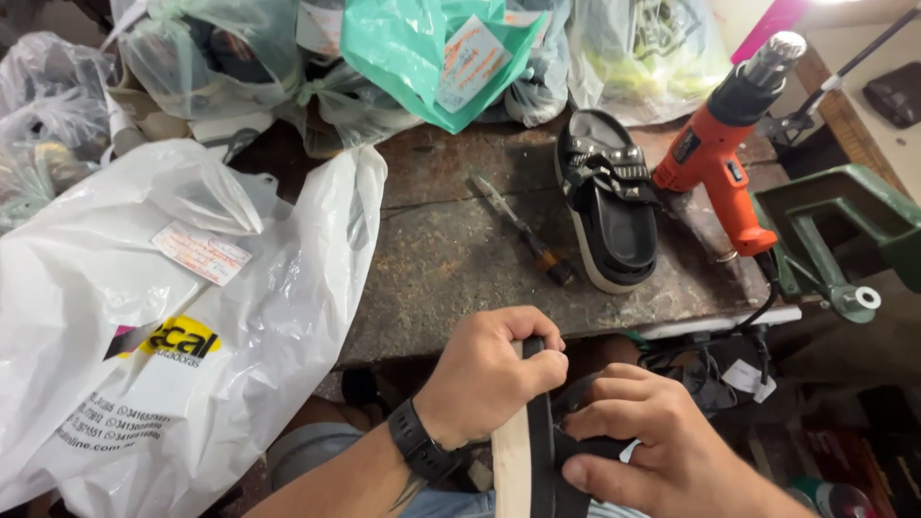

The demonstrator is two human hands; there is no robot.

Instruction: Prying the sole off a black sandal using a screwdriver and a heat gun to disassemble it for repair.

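A black sandal with a pale sole edge (pixel 526 459) stands on its side over my lap, below the bench edge. My left hand (pixel 489 369), with a black watch on the wrist, is shut around the sandal's upper end. My right hand (pixel 638 432) pinches a black strap of the same sandal between thumb and fingers. The matching black studded sandal (pixel 609 197) lies flat on the worn workbench (pixel 451 269), apart from both hands.
An orange heat gun (pixel 724 153) lies right of the studded sandal. A thin tool with a dark handle (pixel 523 230) lies at mid-bench. A big white plastic bag (pixel 163 317) covers the left. Several bagged items crowd the back. A green metal stand (pixel 835 235) sits at right.
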